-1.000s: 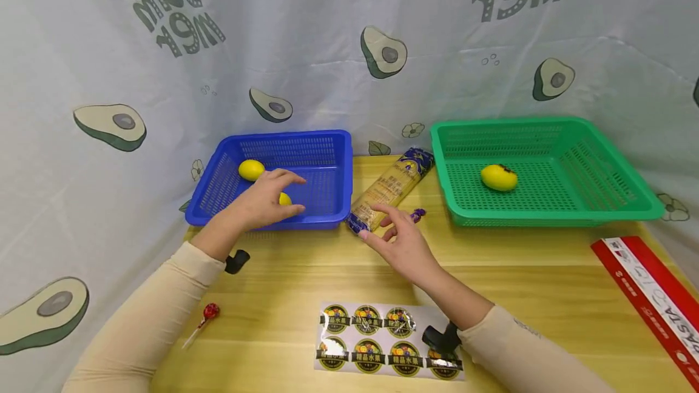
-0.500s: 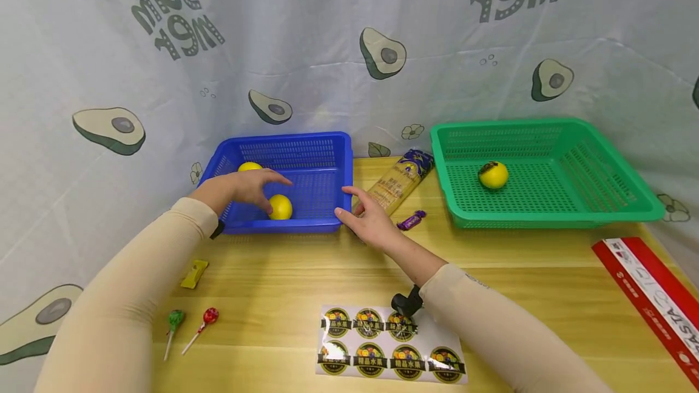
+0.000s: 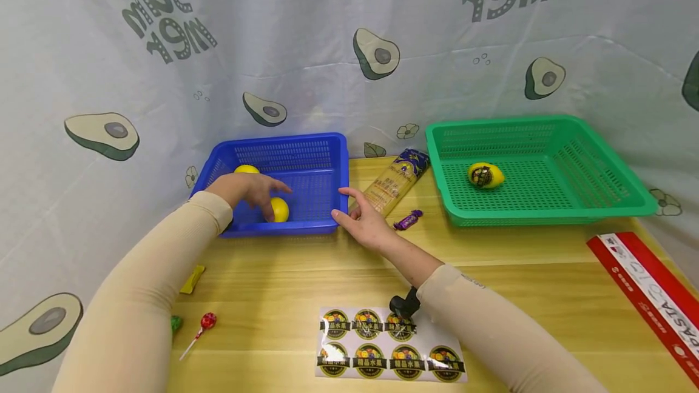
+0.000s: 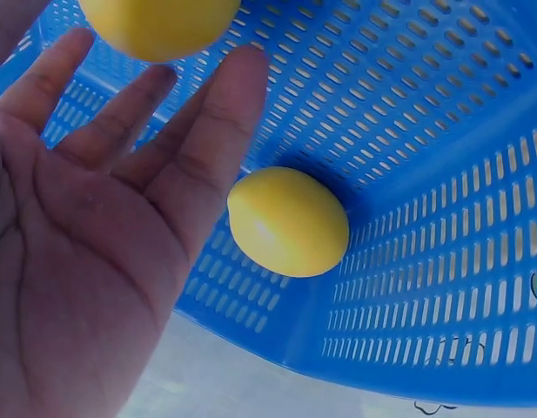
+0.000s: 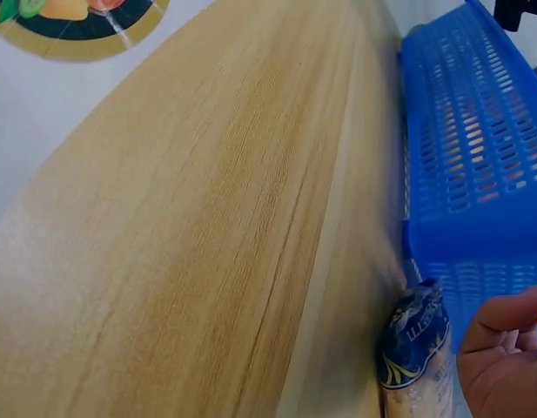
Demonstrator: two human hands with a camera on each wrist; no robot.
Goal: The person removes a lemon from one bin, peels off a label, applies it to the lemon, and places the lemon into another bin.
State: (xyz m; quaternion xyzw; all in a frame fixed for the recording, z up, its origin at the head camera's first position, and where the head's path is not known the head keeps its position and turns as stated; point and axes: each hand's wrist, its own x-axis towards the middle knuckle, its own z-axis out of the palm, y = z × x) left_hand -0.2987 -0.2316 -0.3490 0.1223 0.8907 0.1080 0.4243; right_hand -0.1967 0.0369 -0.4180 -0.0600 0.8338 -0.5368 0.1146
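Observation:
In the head view my left hand (image 3: 253, 191) reaches into the blue basket (image 3: 314, 227), fingers spread beside the nearer lemon (image 3: 280, 210). The left wrist view shows the palm and fairly straight fingers, with one lemon (image 4: 159, 22) near the fingertips and another lemon (image 4: 288, 222) in the basket's corner. That farther lemon (image 3: 247, 169) is partly covered by my hand in the head view. My right hand (image 3: 368, 223) holds the basket's right rim, thumb in front and index finger farther back. A lemon (image 3: 486, 175) with a dark round sticker lies in the green basket (image 3: 540, 221).
A pasta packet (image 3: 390, 187) lies between the baskets, beside a purple wrapped candy (image 3: 408, 220). A sticker sheet (image 3: 390, 344) is near the front. Left are a red lollipop (image 3: 208, 321), a green lollipop (image 3: 176, 323) and a yellow wrapper (image 3: 192, 279). A red box (image 3: 650, 302) lies right.
My right hand moved left and took the blue basket's rim. My left hand shifted left and lower toward the nearer lemon. The lemon in the green basket rolled, turning its sticker to the front.

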